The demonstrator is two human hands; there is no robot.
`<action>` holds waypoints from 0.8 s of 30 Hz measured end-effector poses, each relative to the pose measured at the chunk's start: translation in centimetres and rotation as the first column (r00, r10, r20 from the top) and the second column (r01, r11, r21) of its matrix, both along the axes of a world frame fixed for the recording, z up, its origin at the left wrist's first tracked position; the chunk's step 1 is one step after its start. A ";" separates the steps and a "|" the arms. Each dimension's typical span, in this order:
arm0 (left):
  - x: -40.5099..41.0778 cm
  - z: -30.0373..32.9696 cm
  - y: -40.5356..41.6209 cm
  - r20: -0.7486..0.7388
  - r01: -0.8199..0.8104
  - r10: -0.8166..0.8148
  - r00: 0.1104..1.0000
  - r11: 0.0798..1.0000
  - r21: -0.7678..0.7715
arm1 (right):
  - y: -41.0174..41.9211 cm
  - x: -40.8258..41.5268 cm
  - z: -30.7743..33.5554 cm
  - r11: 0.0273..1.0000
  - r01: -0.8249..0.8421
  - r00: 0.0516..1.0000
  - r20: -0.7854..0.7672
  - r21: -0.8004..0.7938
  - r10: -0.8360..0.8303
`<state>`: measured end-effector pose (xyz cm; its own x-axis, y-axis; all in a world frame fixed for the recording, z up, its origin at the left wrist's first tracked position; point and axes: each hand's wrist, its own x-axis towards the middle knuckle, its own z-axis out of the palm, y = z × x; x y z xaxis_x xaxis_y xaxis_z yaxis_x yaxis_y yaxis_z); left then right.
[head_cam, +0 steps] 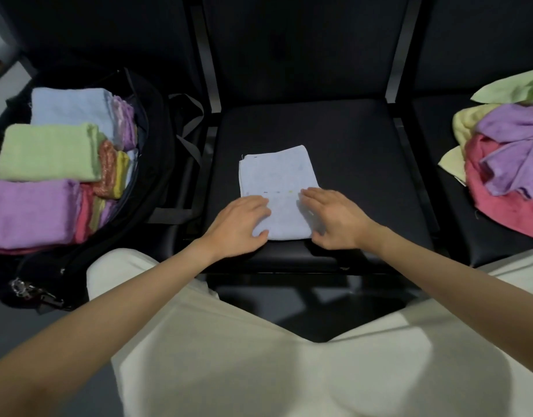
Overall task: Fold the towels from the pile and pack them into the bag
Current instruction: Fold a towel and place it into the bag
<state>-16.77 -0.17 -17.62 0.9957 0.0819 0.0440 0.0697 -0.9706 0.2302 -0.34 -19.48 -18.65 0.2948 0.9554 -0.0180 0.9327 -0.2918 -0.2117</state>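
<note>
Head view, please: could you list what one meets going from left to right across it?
Black bag packed with folded towels → left hand → light blue towel on the black seat → right hand → pile of unfolded towels.

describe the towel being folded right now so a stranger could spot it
Find the black chair seat in the middle. The pale blue towel lies flat on it, alone, with the left hand and right hand on its near end.
</note>
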 end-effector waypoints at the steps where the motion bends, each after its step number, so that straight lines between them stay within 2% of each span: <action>1: -0.3 0.0 -0.1 -0.045 0.011 -0.011 0.999 1.000 0.012 | -0.1 0.0 -0.1 0.997 0.008 1.000 -0.001 -0.070 -0.008; 5: -0.4 -0.4 0.3 -0.198 -0.019 0.020 0.980 1.000 0.003 | 0.1 0.4 -0.4 0.975 0.023 0.999 0.031 -0.222 -0.017; 10: 0.6 -0.1 0.1 -0.202 -0.071 0.068 0.977 0.997 -0.010 | 0.4 0.6 0.2 0.959 0.003 0.996 0.086 -0.285 0.022; 13: 0.9 0.3 0.0 -0.194 -0.120 0.106 0.975 0.991 -0.060 | 0.4 0.7 0.1 0.979 -0.026 0.993 0.104 -0.201 0.047; 15: 0.7 0.9 0.0 -0.204 -0.151 0.115 0.972 0.974 -0.168 | 0.2 0.6 0.5 0.990 -0.010 0.994 0.107 -0.141 0.025; 17: 0.4 1.7 0.0 -0.220 -0.185 0.119 0.968 0.933 -0.310 | -0.2 0.4 1.4 0.988 0.041 0.999 0.017 -0.147 -0.039; 19: 0.0 2.4 0.2 -0.250 -0.213 0.110 0.962 0.876 -0.432 | -0.6 0.5 2.2 0.982 0.098 0.978 -0.166 -0.160 -0.124; 24: 0.1 3.7 0.9 -0.258 -0.313 0.190 0.947 0.723 -0.616 | -0.6 1.3 4.3 0.965 0.236 0.784 -0.564 -0.112 -0.257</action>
